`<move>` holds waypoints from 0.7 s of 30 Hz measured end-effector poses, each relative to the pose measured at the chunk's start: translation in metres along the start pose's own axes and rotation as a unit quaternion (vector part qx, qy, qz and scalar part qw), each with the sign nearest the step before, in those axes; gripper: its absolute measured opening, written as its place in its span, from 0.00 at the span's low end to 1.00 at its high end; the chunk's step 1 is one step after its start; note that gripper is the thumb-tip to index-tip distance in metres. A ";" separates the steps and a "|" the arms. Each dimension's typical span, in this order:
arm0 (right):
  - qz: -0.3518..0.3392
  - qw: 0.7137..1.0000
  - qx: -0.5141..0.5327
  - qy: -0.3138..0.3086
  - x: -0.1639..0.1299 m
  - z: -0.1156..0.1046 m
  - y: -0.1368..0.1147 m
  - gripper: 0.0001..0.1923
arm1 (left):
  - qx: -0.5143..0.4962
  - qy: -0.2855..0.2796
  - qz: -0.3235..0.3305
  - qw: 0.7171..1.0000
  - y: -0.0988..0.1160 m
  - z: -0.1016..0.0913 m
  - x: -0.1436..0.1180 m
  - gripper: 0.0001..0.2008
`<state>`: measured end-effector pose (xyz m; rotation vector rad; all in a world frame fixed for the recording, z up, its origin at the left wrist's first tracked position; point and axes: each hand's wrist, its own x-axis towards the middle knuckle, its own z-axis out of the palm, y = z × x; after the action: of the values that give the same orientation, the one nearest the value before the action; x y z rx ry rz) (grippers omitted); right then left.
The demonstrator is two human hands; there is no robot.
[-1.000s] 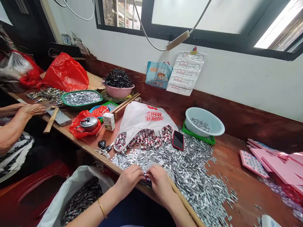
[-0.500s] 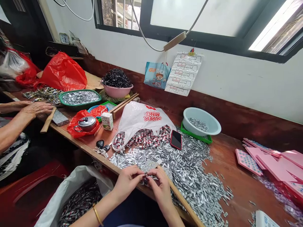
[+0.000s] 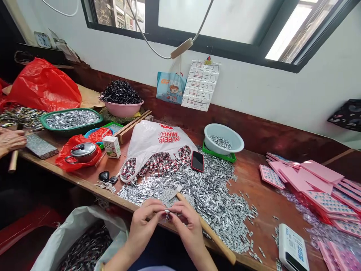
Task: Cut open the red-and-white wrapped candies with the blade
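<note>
My left hand (image 3: pixel 145 222) and my right hand (image 3: pixel 186 224) meet at the table's front edge, fingertips pinched together on a small metal piece (image 3: pixel 167 214). Just beyond them lies a wide heap of small silver metal pieces (image 3: pixel 214 195) on the wooden table (image 3: pixel 265 203). A wooden-handled tool (image 3: pixel 208 229) lies through the heap next to my right hand. A white plastic bag (image 3: pixel 155 141) behind the heap spills red-and-silver pieces (image 3: pixel 158 165). A black phone (image 3: pixel 197 161) rests on the heap.
A white sack (image 3: pixel 79 241) of dark pieces hangs below the table at left. Keys (image 3: pixel 105 178), a small carton (image 3: pixel 112 146), a lidded pot (image 3: pixel 83 151), a green tray (image 3: pixel 70 119), pink bowl (image 3: pixel 122 108), pale basin (image 3: pixel 223 138), pink cards (image 3: pixel 307 180) lie around. Another person's hand (image 3: pixel 9 140) works at far left.
The view has swung to the right, so the table's things shifted left. My hands lifted slightly off the heap toward me and stay pinched on the small piece.
</note>
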<state>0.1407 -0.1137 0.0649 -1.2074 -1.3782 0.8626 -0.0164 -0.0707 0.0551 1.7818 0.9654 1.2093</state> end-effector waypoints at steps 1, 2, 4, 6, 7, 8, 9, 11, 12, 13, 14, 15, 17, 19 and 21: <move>0.010 1.000 0.008 0.014 -0.002 -0.001 0.001 0.08 | -0.025 0.012 -0.032 0.999 -0.001 0.005 -0.002 0.07; 0.020 0.999 0.015 0.024 -0.003 -0.001 0.002 0.08 | -0.044 0.015 -0.055 0.997 -0.002 0.009 -0.004 0.08; 0.034 0.999 0.023 0.030 -0.006 -0.002 0.004 0.08 | -0.061 -0.001 -0.068 0.996 -0.003 0.012 -0.005 0.08; 0.041 0.998 0.029 0.036 -0.009 0.000 0.006 0.08 | -0.057 -0.026 -0.050 0.997 -0.002 0.010 -0.004 0.08; 0.041 0.998 0.031 0.047 -0.010 0.002 0.007 0.09 | -0.053 -0.037 -0.041 0.997 -0.001 0.009 -0.003 0.08; 0.039 0.997 0.031 0.062 -0.011 0.004 0.008 0.09 | -0.050 -0.044 -0.038 0.997 0.001 0.008 -0.002 0.08; 0.036 0.996 0.030 0.078 -0.011 0.007 0.009 0.09 | -0.048 -0.049 -0.042 0.997 0.003 0.007 -0.001 0.08; 0.037 0.995 0.026 0.085 -0.009 0.007 0.012 0.10 | -0.049 -0.053 -0.071 0.995 0.005 0.006 0.000 0.08; 0.043 0.997 0.015 0.066 -0.005 0.005 0.014 0.10 | -0.053 -0.056 -0.092 0.993 0.004 0.005 0.001 0.08; 0.052 0.998 -0.003 0.037 0.000 -0.001 0.017 0.11 | -0.060 -0.057 -0.116 0.990 0.002 0.005 0.002 0.09; 0.062 0.998 -0.026 0.010 0.006 -0.009 0.020 0.12 | -0.071 -0.056 -0.145 0.985 -0.001 0.003 0.002 0.10; 0.074 0.995 -0.065 -0.008 0.015 -0.019 0.024 0.12 | -0.084 -0.054 -0.174 0.980 -0.006 0.002 0.003 0.11; 0.093 0.986 -0.135 0.030 0.035 -0.043 0.035 0.11 | -0.106 -0.046 -0.230 0.966 -0.016 -0.004 0.007 0.13; 0.138 0.951 -0.266 0.081 0.055 -0.063 0.048 0.09 | -0.106 -0.048 -0.264 0.957 -0.026 -0.011 0.011 0.15; 0.176 0.936 -0.299 0.067 0.071 -0.073 0.060 0.08 | -0.092 -0.068 -0.278 0.954 -0.034 -0.018 0.014 0.15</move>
<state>0.2290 -0.0401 0.0383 -1.9903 -1.3770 0.5918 -0.0354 -0.0410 0.0345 1.3013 1.1311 0.7781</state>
